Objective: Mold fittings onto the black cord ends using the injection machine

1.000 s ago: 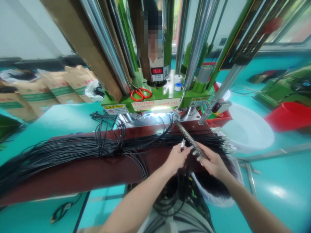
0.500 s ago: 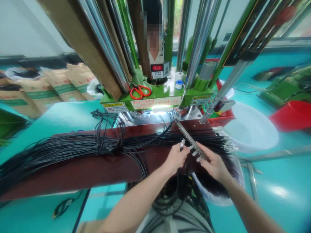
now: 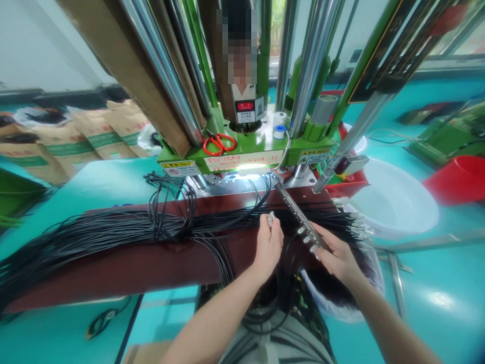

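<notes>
In the head view my right hand (image 3: 338, 255) grips the near end of a long metal bar (image 3: 294, 210), held slanting up and to the left. Several small silvery connectors (image 3: 307, 239) stick out along its left edge near my fingers. My left hand (image 3: 268, 247) is closed around a cable connector (image 3: 271, 217), its silvery tip showing above the fingers. It is apart from the bar, to its left. Black cables (image 3: 278, 288) hang below my hands towards my lap. Behind both hands a thick bundle of black cables (image 3: 113, 227) lies across the dark red table (image 3: 151, 268).
A green press (image 3: 265, 144) with steel columns stands right behind the table. Red-handled scissors (image 3: 219, 144) and a blue-and-white tape spool (image 3: 279, 132) lie on it. A lined tub (image 3: 341, 311) is below my right forearm. A person is partly visible behind the press.
My left hand has moved left and slightly up, away from the bar, with the connector in it. The right hand and the bar have hardly moved.
</notes>
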Demonstrator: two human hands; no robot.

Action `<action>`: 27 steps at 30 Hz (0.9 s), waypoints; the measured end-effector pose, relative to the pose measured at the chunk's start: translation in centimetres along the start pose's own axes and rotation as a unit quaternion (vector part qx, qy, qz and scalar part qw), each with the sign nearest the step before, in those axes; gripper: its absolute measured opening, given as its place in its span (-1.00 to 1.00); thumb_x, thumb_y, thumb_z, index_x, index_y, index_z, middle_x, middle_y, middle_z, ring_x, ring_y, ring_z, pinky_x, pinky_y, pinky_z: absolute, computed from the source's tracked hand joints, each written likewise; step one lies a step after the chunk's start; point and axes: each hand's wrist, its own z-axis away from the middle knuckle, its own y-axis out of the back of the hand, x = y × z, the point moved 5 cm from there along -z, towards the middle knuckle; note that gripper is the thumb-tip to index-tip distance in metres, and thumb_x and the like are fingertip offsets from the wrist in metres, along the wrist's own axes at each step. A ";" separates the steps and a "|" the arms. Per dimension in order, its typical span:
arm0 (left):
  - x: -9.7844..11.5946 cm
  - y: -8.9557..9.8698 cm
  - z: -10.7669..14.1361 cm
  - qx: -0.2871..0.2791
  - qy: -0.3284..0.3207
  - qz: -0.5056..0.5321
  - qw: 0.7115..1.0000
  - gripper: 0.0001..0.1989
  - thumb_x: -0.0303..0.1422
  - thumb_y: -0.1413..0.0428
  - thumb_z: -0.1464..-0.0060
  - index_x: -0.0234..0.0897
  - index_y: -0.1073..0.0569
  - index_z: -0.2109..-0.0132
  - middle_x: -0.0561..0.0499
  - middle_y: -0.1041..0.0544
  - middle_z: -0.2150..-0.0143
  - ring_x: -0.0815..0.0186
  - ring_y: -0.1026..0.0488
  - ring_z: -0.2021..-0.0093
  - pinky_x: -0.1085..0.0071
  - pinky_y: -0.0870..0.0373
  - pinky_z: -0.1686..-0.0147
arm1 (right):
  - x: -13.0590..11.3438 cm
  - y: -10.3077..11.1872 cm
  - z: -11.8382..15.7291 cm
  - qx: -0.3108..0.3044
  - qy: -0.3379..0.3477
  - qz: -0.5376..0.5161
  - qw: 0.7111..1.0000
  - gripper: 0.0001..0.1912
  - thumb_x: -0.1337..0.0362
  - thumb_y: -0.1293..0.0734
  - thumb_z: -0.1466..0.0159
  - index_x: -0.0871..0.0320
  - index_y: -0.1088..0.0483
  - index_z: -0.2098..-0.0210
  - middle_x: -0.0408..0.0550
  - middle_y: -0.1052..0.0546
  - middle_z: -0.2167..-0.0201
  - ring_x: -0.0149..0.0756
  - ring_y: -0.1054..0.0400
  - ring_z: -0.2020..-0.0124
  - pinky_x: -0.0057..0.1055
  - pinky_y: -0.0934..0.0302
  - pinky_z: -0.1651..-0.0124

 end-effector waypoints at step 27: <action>-0.5 -0.5 -0.3 -0.140 0.067 -0.067 0.986 -0.62 -0.07 -0.01 0.01 -0.30 -0.25 0.54 0.22 -0.08 0.75 0.57 0.03 0.79 0.59 0.11 0.80 | -1.3 0.1 -0.3 -0.080 0.123 0.119 0.982 -0.45 0.42 -0.21 -0.10 0.13 -0.25 -0.11 -0.08 -0.38 -0.04 -0.16 -0.28 -0.03 -0.23 -0.18 -0.09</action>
